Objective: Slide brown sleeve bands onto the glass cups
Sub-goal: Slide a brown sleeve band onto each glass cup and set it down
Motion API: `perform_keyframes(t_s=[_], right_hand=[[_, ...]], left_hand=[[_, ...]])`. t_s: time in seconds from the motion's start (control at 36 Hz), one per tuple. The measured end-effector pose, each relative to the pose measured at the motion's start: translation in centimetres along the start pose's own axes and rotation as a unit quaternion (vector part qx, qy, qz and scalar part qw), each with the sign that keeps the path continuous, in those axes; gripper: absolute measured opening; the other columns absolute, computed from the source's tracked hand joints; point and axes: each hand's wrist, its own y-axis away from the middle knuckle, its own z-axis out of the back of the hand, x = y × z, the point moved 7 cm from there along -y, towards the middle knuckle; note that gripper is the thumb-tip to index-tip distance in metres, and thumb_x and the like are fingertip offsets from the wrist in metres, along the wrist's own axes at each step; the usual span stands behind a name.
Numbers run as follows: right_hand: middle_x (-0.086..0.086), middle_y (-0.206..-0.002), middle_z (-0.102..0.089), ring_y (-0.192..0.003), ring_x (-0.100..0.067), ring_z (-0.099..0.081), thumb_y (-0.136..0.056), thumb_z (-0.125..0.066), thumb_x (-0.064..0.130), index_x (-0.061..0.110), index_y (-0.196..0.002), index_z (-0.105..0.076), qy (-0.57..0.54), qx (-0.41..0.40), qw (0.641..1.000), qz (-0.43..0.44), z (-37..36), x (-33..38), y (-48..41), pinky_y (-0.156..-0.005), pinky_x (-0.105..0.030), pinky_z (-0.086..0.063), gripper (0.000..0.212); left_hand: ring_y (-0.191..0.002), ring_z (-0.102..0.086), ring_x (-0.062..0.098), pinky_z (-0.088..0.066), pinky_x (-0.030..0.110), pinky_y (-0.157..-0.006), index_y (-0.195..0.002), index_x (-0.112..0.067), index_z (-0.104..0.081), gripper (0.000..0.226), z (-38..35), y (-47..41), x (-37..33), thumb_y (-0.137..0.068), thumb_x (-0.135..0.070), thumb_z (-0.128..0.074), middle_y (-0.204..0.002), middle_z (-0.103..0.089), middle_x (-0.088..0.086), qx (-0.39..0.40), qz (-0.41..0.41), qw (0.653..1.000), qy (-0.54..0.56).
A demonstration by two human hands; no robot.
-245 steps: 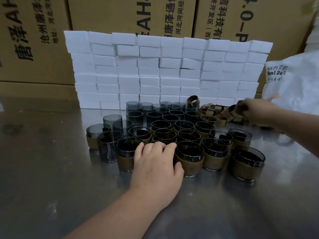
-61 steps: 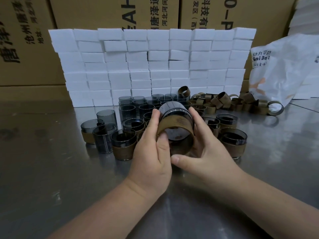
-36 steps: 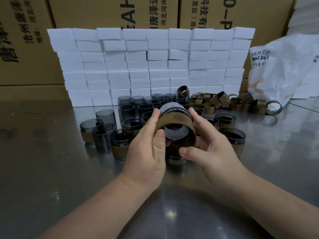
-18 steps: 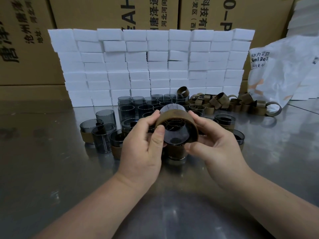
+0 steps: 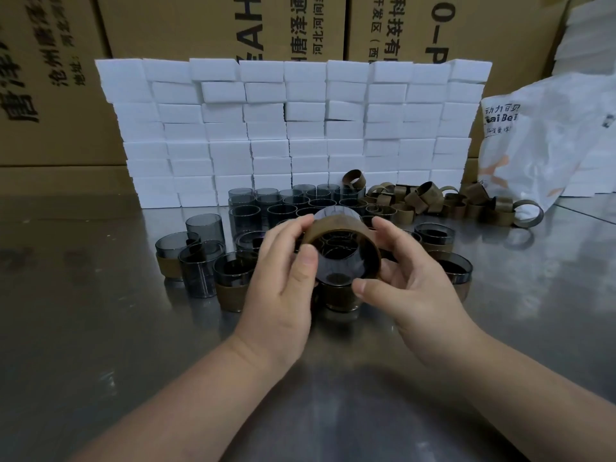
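The left hand (image 5: pixel 283 281) and right hand (image 5: pixel 410 288) grip one glass cup (image 5: pixel 336 265) between them, thumbs and curled fingers on its sides. Its mouth is tilted toward the camera, and a brown sleeve band (image 5: pixel 333 226) wraps it. Just beyond and under the hands more cups (image 5: pixel 278 211) stand on the steel table (image 5: pixel 100 328), some banded. Farther past the right hand lies a heap of loose bands (image 5: pixel 430 198), with a wall of white foam blocks (image 5: pixel 293 128) behind.

two hands (image 5: pixel 283 288) (image 5: pixel 411 291), one bag (image 5: pixel 550 138), dozens of cups (image 5: pixel 204 228)
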Motion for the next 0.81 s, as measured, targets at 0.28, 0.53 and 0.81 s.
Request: perform_keyframes(t_s=[0.28, 0.53, 0.81], right_hand=[[-0.012, -0.127, -0.051, -0.092, -0.008, -0.063, -0.061, -0.070, 0.013, 0.021, -0.140, -0.031, 0.026, 0.049, 0.998, 0.002, -1.0, -0.2, 0.2, -0.077, -0.019, -0.051, 0.089], [-0.005, -0.111, -0.068, -0.104, -0.022, -0.065, -0.071, -0.071, 0.041, 0.025, -0.122, -0.052, -0.008, 0.034, 0.999, -0.002, 0.2, -0.9, -0.4, -0.089, -0.032, -0.053, 0.057], [-0.007, -0.119, -0.064, -0.112, -0.029, -0.059, -0.070, -0.061, 0.050, 0.016, -0.137, -0.044, 0.030, 0.016, 0.999, -0.006, 1.1, -1.2, -0.5, -0.099, -0.055, -0.043, 0.078]], left_hand=[[-0.105, -0.062, 0.014, -0.055, 0.031, -0.078, -0.126, -0.029, -0.049, 0.062, -1.0, 0.4, 2.1, -0.078, -0.060, -0.025, -0.114, -0.066, -0.003, 0.033, 0.143, 0.975, 0.169], [-0.094, -0.064, 0.026, -0.051, 0.038, -0.073, -0.106, -0.013, -0.064, 0.062, -1.2, 0.2, 2.5, -0.069, -0.060, -0.049, -0.108, -0.067, 0.015, 0.030, 0.246, 0.934, 0.258], [-0.075, -0.068, 0.021, -0.052, 0.024, -0.054, -0.107, -0.013, -0.063, 0.069, -1.9, 0.3, 2.7, -0.054, -0.058, -0.060, -0.102, -0.065, 0.011, 0.077, 0.287, 0.895, 0.334]])
